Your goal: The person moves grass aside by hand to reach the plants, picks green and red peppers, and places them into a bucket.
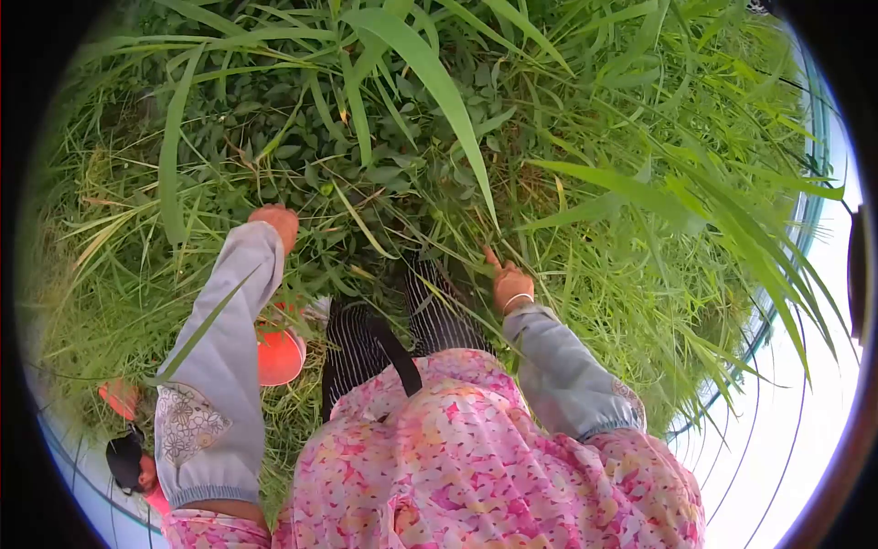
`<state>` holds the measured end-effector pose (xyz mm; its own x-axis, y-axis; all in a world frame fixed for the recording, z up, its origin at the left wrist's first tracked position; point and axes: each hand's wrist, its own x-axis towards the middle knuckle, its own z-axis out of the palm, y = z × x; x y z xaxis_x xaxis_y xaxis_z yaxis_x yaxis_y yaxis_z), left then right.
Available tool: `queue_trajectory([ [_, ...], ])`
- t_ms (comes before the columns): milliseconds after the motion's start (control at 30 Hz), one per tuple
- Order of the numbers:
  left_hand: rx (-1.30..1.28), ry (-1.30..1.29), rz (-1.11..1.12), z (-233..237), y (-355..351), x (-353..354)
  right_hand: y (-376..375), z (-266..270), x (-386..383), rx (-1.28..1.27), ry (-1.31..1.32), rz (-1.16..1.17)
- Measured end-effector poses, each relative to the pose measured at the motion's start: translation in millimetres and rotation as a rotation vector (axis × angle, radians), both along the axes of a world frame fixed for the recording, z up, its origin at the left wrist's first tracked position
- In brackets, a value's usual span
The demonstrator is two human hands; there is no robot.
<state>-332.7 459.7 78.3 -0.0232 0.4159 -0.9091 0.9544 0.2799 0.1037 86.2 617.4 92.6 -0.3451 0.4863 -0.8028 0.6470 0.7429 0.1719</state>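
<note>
Fingers of the left hand [277, 222] are bent inward, with the tips hidden among leaves; I cannot tell whether they are closed on a stem. I locate this hand between 9 and 10 o'clock from the centre of my head view, at the near edge of the low leafy plants [283, 151]. Fingers of the right hand [514, 282], at 3 o'clock and close to the centre, are set as follows: forefinger extended up and to the left, the others bent. I cannot confirm a grip there. The right wrist carries a pale band [519, 299]. The leafy plants extend from 10 to 12 o'clock, mixed with grass [622, 265], which surrounds both hands. One broad blade [437, 78] arches down from 12 o'clock, its tip between the hands. A red container [280, 359] sits at 8 o'clock, just beside the left sleeve [212, 366]. Further out, between 8 and 9 o'clock, I register an orange-red object [119, 399], too blurred to identify. Another person [146, 474], wearing a dark cap [125, 460], appears at 8 o'clock, near the rim. Striped trousers [352, 352] and a pink patterned top [485, 457] occupy 6 o'clock.
</note>
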Motion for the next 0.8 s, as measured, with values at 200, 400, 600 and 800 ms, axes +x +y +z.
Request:
queue_trajectory([
  [200, 0.378, -0.042, -0.056, -2.9, 1.8, 59.6, -19.9, 17.8, -21.7, -0.124, 0.12, -0.116],
  [400, 0.326, -0.432, 0.263, -38.4, 104.1, 119.1, -18.9, 22.9, -24.6, -0.16, 0.062, -0.063],
  [600, 0.311, -0.591, 0.88, -94.7, 102.4, 189.6, -22.6, 16.1, -14.4, -0.19, 0.135, -0.093],
  [800, 0.434, -0.427, 0.744, -59.8, 89.5, 188.3, -23.2, 22.3, -14.4, -0.149, 0.285, -0.032],
])
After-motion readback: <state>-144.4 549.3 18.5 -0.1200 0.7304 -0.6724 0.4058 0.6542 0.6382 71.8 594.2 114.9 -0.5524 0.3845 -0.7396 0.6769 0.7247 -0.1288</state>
